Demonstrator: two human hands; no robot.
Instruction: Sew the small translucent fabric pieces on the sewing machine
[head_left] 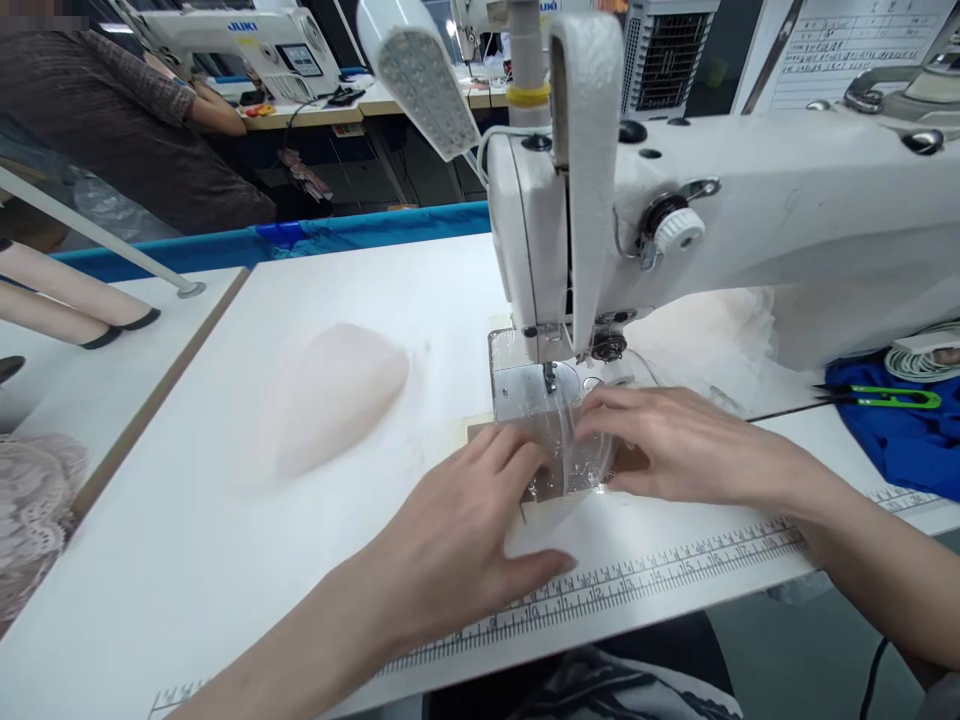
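A sewing machine's presser foot (550, 377) stands over the metal needle plate (517, 385). Sheer, nearly see-through fabric (564, 440) with a pale narrow band lies beneath and in front of the foot. My left hand (480, 520) rests at its left edge, fingers bent downward onto it and thumb stretched out apart. From the right, my right hand (675, 445) touches the same fabric with curved fingertips; a gap shows between fingers and thumb. Some fingertips are hidden. Left of the machine lies a pale, cup-shaped piece (345, 395) on the white table (247, 580).
Behind the right hand is a pale sheer heap (705, 335). Green thread snips (889, 397) lie on blue cloth (900, 440) at the right. A printed ruler (592, 595) follows the front edge. Lace (37, 510) lies far left. A person (135, 130) works beyond, beside another machine (247, 50).
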